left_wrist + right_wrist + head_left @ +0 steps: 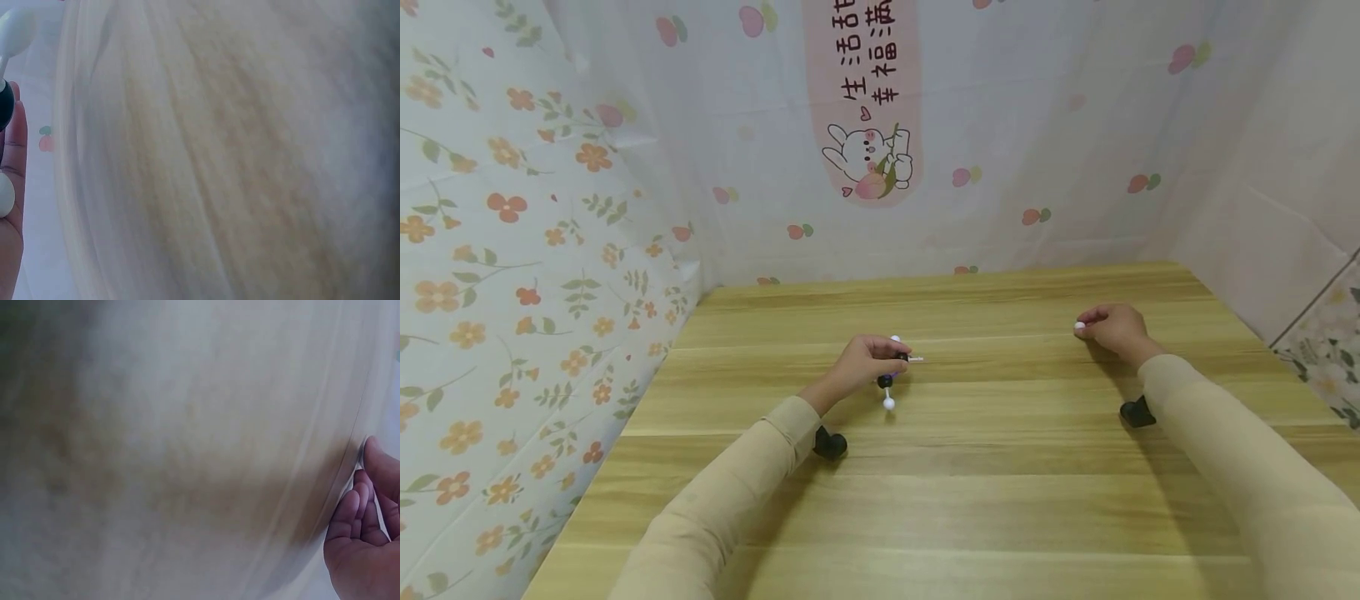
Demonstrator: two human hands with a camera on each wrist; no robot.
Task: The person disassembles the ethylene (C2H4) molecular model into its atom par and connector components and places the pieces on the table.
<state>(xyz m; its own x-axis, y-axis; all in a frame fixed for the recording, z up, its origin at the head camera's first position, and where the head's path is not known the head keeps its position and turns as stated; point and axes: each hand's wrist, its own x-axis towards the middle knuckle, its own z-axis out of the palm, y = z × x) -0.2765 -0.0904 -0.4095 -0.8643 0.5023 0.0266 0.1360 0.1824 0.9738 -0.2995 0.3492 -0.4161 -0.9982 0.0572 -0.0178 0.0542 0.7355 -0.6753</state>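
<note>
Nearest are the person's two pale sleeves [722, 492], a black device [831, 444] showing at the left wrist and another at the right. Beyond the left cuff, the left hand [868, 358] pinches a small ball-and-stick model [886, 382] above the wooden table [970, 508]. A black ball and a white-tipped stick hang below the fingers, and a bare white peg [917, 359] points toward the right. A joint could twist or pull loose if those fingertips squeeze unevenly, since they cover much of the model.

Farther off and well apart, the right hand [1116, 327] holds a loose white ball [1079, 326] between thumb and fingertips. Being small and round, it could slip and roll if the pinch slackens; whether it touches the table cannot be told. Pushed onto a peg off-axis, it might bend the stick. Behind hangs a printed cloth [1000, 125].
</note>
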